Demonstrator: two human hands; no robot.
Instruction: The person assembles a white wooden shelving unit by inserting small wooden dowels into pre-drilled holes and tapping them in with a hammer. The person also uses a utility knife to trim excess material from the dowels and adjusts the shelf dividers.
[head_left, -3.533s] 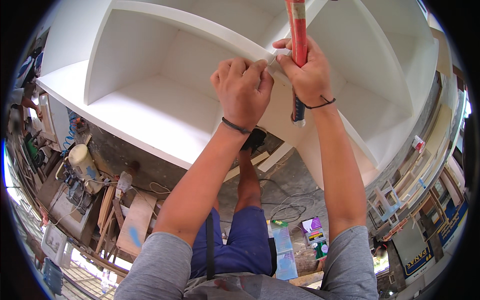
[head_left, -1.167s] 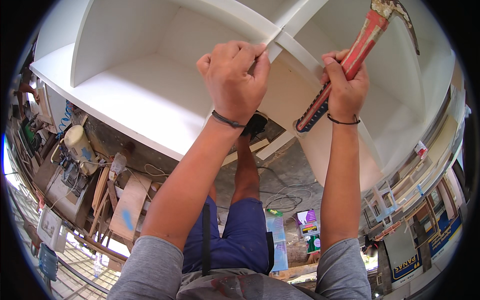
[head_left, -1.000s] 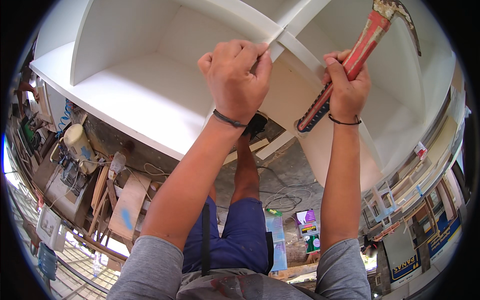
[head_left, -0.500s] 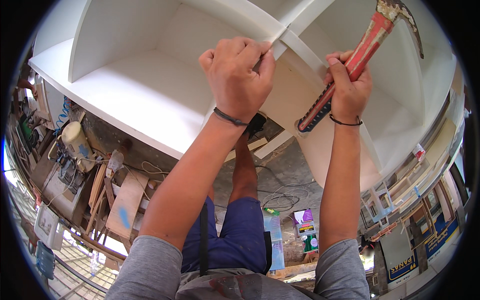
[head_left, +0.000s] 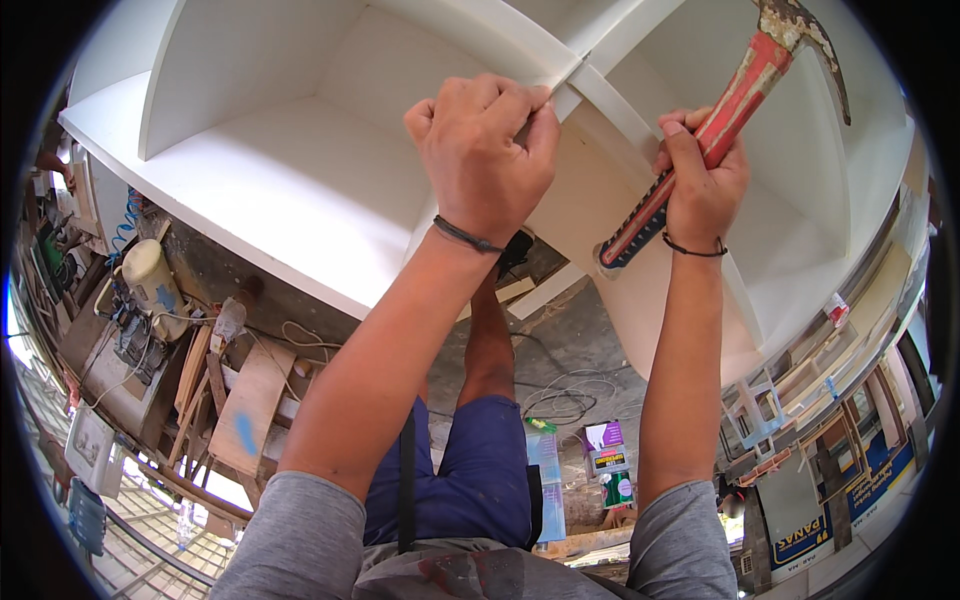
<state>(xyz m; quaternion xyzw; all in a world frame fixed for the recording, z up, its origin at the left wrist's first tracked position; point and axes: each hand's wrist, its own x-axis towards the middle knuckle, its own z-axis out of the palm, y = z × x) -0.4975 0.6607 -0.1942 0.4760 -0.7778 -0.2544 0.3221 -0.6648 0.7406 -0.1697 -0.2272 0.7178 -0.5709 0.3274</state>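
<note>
- We are pinching a thin pale strip (head_left: 568,80) between the fingers of our left hand (head_left: 485,150), near the top centre of the frame, right against the front edge of the white shelf unit (head_left: 300,190)
- Our left grip is closed on that strip; whether it is a nail set or a sliver of trim, we cannot tell
- Our right hand (head_left: 700,185) is wrapping the red handle of a claw hammer (head_left: 735,105) in the upper right of the frame, grip clamped about the middle of the handle, the rusty head tilting up and to the right
- The hammer is looking head-heavy and stiff; holding it nearer the ribbed black end would likely be giving more swing, while the middle hold is giving more control
- The strip is looking light and slender, likely bending easily, so a fingertip pinch close to the shelf edge is suiting it
- The painted shelf faces are looking smooth and likely to be marking if struck
- Below, in the lower left of the frame, wooden offcuts (head_left: 245,400) and a cream jug (head_left: 152,275) are lying about the cluttered floor
</note>
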